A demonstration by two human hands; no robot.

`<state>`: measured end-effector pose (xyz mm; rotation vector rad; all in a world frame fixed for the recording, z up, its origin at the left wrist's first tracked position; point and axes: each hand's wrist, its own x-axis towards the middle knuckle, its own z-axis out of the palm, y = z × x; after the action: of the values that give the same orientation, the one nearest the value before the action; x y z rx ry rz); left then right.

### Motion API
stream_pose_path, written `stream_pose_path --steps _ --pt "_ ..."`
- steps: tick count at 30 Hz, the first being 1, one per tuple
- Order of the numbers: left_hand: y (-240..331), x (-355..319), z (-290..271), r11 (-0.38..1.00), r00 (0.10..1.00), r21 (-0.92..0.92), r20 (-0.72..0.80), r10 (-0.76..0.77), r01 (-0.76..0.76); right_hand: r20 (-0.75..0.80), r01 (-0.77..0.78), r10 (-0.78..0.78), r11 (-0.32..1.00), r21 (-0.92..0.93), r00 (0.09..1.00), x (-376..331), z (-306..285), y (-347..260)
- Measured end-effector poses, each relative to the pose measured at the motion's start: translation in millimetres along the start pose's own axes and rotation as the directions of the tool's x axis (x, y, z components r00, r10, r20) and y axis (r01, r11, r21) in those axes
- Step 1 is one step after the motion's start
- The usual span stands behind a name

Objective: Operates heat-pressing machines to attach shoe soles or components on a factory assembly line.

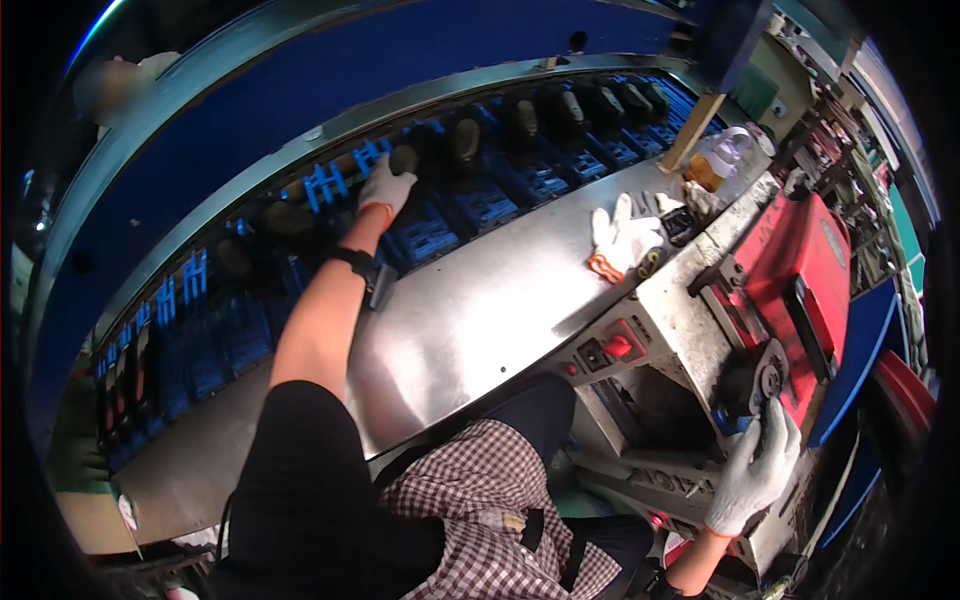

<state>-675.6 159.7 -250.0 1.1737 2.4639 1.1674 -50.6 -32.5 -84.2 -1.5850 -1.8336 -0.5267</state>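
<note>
While reaching across the steel ledge (pixel 490 300) with the left hand (pixel 388 190), touches a dark sole-like piece (pixel 404 158) at the far-side blue fixtures (pixel 485 205); cannot tell whether gripping it. At near right, touches a dark rounded piece (pixel 770 375) before the red machine (pixel 805 255) with the right hand (pixel 762 462), again with no clear sign of clamping. Seems midway through handling at both stations; next, probably needs a sure hold. Cannot make out undersides or the fixtures' shadowed left end.

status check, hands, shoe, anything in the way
Left hand at a dark shoe on the blue rack, grip unclear. Right hand by the red machine, grip unclear. Loose white glove on metal counter, apart from both hands.
</note>
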Motion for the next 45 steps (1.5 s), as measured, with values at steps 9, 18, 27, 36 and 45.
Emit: stream_pose_path --steps 9,18,27,36,45 --pt "-46 -78 -91 0.956 0.705 -0.151 -0.649 -0.287 0.251 0.017 0.020 -0.019 0.999 -0.049 1.000 -4 2 10" --pt "-122 -18 -110 0.571 0.568 -0.656 -0.255 -0.783 0.493 -0.046 0.020 -0.020 1.000 -0.003 0.999 -4 3 5" --pt "-100 -180 -135 -0.028 0.926 -0.936 0.352 -0.138 0.352 -0.048 0.047 -0.046 0.998 0.030 0.998 9 -4 -6" --pt "148 -296 -89 0.103 0.398 -0.713 0.499 0.770 0.694 -0.266 0.248 -0.142 0.871 0.423 0.953 -13 -23 5" --pt "331 -435 -39 0.572 0.017 -0.609 0.693 0.721 0.550 0.527 -0.541 0.206 0.012 0.841 0.824 -62 -127 20"
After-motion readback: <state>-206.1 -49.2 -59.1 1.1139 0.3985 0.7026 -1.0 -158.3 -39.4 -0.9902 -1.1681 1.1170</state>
